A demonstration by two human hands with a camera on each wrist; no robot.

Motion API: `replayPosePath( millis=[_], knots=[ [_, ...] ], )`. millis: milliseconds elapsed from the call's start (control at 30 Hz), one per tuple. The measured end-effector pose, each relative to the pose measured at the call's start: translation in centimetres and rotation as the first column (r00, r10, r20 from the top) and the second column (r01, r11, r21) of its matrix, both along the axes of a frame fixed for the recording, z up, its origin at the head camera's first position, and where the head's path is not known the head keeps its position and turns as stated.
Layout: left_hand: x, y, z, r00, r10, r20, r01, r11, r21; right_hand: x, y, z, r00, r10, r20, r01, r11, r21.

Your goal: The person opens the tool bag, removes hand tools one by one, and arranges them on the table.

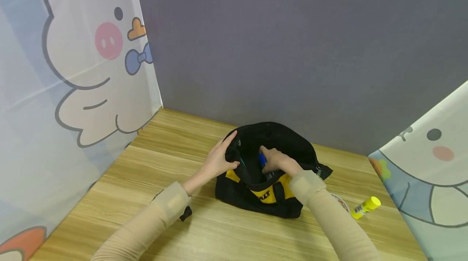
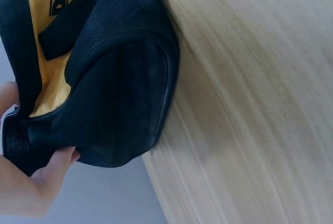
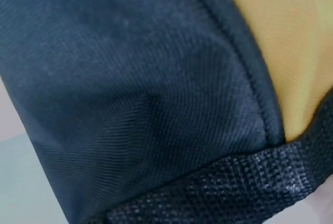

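Observation:
A black and yellow tool bag (image 1: 256, 202) stands on the wooden table with its top spread wide. At its left end my left hand (image 1: 218, 157) grips the rim; in the left wrist view, that hand's thumb and fingers pinch the black fabric (image 2: 114, 104) beside the zip. Inside the bag's mouth, my right hand (image 1: 276, 160) holds a blue item (image 1: 262, 159) between thumb and fingers; its lower part looks dark or clear, and I cannot tell its kind. Only the bag's side and a woven strap (image 3: 223, 190) fill the right wrist view, hiding that hand.
To the right of the bag, a yellow glue stick (image 1: 365, 207) stands near a round, white-rimmed thing (image 1: 341, 201) partly behind the right sleeve. A small black piece (image 1: 186, 213) lies by the left sleeve. A grey wall panel (image 1: 292, 49) rises behind the table (image 1: 204, 232).

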State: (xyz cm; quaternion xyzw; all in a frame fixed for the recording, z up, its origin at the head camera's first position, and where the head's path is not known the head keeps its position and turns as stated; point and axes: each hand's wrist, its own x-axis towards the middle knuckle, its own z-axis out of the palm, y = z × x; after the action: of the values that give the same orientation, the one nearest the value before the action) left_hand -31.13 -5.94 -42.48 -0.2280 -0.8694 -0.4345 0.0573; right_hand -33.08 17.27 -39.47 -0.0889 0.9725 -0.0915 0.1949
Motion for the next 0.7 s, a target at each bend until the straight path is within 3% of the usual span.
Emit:
replayPosePath(
  millis=[700],
  knots=[
    [-0.2,0.1,-0.2,1.000,0.003,-0.011,-0.003,1.000,-0.004,1.2,0.5,0.6,0.977,-0.008,-0.212,-0.034,0.980,-0.196]
  ],
)
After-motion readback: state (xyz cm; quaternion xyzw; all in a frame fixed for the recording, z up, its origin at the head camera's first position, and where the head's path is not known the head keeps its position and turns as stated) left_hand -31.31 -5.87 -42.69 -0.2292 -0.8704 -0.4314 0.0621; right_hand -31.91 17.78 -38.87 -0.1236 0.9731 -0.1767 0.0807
